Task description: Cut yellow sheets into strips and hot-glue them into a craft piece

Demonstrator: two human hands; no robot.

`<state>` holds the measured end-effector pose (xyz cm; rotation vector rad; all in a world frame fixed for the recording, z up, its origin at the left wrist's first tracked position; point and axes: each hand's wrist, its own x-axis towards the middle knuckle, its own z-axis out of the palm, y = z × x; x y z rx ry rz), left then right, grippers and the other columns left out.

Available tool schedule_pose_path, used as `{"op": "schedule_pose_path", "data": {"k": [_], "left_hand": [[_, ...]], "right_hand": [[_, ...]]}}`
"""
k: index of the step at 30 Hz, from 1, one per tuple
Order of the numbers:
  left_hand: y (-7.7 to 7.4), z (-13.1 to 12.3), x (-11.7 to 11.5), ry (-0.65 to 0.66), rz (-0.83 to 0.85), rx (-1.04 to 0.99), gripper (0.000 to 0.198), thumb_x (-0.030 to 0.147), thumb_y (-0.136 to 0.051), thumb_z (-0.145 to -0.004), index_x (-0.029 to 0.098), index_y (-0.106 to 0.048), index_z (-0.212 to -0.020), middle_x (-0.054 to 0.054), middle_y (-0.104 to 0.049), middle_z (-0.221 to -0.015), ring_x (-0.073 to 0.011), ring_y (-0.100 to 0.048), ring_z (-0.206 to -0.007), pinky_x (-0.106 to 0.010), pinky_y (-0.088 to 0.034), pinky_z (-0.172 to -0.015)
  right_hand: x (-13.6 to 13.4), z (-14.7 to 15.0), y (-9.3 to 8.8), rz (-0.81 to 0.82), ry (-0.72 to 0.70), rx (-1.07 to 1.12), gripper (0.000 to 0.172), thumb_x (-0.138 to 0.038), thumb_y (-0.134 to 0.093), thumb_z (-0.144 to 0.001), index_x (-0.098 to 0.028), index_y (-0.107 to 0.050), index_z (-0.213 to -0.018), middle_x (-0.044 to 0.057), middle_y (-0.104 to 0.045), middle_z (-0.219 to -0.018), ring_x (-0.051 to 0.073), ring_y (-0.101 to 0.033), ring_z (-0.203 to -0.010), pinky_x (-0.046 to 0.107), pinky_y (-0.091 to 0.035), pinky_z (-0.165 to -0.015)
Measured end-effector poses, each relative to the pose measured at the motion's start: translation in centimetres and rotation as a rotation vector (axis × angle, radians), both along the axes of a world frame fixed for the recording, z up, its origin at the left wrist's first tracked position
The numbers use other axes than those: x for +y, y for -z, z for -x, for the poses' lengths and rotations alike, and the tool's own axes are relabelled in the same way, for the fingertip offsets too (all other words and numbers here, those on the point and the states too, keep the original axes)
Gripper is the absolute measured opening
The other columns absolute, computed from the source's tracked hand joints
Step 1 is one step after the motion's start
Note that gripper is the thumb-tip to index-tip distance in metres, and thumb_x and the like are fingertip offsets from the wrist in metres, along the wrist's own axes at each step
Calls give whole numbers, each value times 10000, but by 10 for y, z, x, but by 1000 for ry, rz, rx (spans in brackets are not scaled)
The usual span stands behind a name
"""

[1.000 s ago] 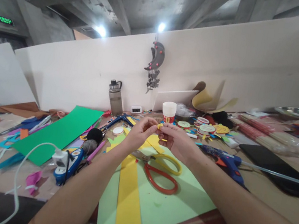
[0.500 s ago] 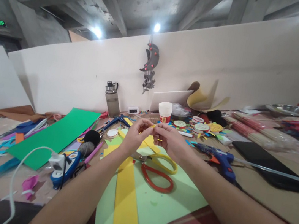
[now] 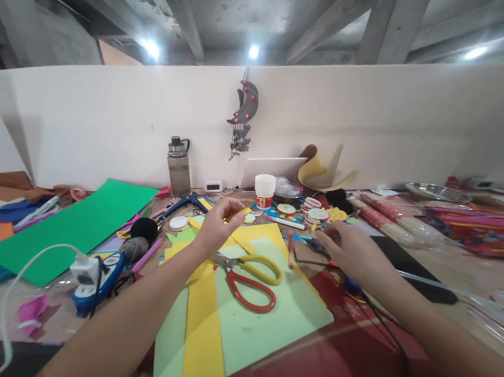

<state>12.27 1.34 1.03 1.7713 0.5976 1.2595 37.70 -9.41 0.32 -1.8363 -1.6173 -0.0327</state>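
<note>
My left hand (image 3: 221, 225) is closed, pinching a small yellow piece (image 3: 246, 211) above the papers. Out to the right, my right hand (image 3: 344, 247) hovers over the blue glue gun (image 3: 351, 287), which it partly hides; its fingers are bent and I cannot make out whether they hold anything. Scissors with one yellow and one red handle (image 3: 249, 298) lie on the light green paper (image 3: 266, 327). A long yellow strip (image 3: 204, 342) runs toward me beside them. Behind the scissors, a red pen (image 3: 292, 251) lies on the sheets.
At the left are a green sheet (image 3: 74, 228), a power strip (image 3: 107, 273) with a white cable, and pompoms. Behind stand a bottle (image 3: 180, 166) and a paper cup (image 3: 264, 192). Farther right lie a black slab (image 3: 418, 270), wrapped sticks and a metal tray (image 3: 436, 192).
My right hand has parted from my left and moved right to the glue gun. The left still pinches the yellow piece. A red pen now shows, and the view has turned slightly right.
</note>
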Motion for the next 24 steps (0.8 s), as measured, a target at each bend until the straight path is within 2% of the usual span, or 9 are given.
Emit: {"op": "schedule_pose_path", "data": {"k": [2,4,6,9,11,14,17,21,24], "left_hand": [[1,0,0,-8,-48,24,179,295,-649,-746,182,-592,-871,-14,-581,-818,-117,-527,-735,-231,-393,-709],[1,1,0,-16,-111,62,161,300,-620,-771,185,-585,-877,-9,-567,-810,-112,-509,-726,-226,-386,-700],[1,1,0,-20,-150,85,148,299,-604,-782,186,-579,-874,-5,-552,-800,-109,-493,-718,-222,-379,-692],[1,2,0,-20,-149,87,148,298,-616,-771,187,-580,-861,-2,-543,-788,-110,-480,-718,-221,-374,-686],[1,2,1,-24,-142,88,156,305,-621,-766,187,-581,-859,0,-539,-774,-111,-472,-710,-221,-371,-677],[2,2,3,-24,-124,85,178,324,-633,-756,184,-585,-853,4,-537,-750,-107,-467,-688,-219,-365,-662],[5,2,5,-17,-97,68,194,330,-650,-743,181,-593,-852,4,-543,-744,-103,-469,-675,-219,-364,-655],[7,3,8,-10,-98,74,200,342,-639,-757,180,-592,-864,-2,-561,-757,-105,-493,-685,-226,-381,-660],[6,5,12,-5,-76,50,235,360,-642,-754,173,-579,-881,-20,-595,-779,-124,-542,-719,-246,-409,-684]], "right_hand": [[-12,-19,17,93,125,-101,312,-501,-561,-761,-223,-492,-635,67,-584,-583,201,-543,-521,301,-326,-482],[-19,-29,34,104,189,-157,319,-516,-617,-710,-239,-469,-650,113,-584,-617,234,-570,-552,320,-328,-486],[-19,-34,47,82,175,-152,288,-466,-647,-690,-259,-449,-672,143,-589,-672,259,-602,-634,331,-354,-519],[-15,-36,56,126,207,-42,337,-351,-722,-573,-275,-405,-661,95,-553,-619,279,-604,-625,335,-363,-510],[-13,-36,53,147,264,92,332,-293,-713,-554,-273,-400,-659,74,-534,-578,273,-590,-570,342,-358,-494],[-14,-35,43,147,340,309,222,-281,-658,-625,-260,-437,-634,102,-541,-557,238,-566,-511,352,-341,-486],[-17,-32,31,150,344,558,188,-286,-661,-631,-227,-497,-559,96,-528,-500,202,-514,-439,347,-298,-452],[-16,-27,18,85,204,902,197,-226,-591,-672,-227,-517,-490,67,-541,-478,172,-508,-447,312,-336,-441],[-8,-16,6,101,85,1014,218,-215,-546,-692,-218,-494,-480,58,-557,-512,151,-521,-477,280,-393,-456]]}}
